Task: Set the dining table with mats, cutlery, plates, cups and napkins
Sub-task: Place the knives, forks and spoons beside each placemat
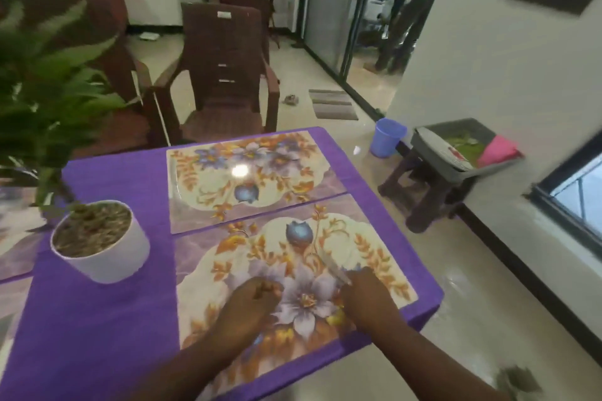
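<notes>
Potted plant (97, 238): left, on the purple tablecloth (107, 309). Near floral mat (277, 273): under both your hands. Left hand (250, 303): fingers curled, contents unclear. Right hand (365, 293): pinches a blurred pale utensil (332, 265) over the mat. Far mat (250, 172): just beyond.

near mat (293, 283) before far mat (257, 176) | pot (101, 238) left | chair (224, 75) behind table (107, 319)

two floral mats (257, 179) flat, edges touching
</notes>
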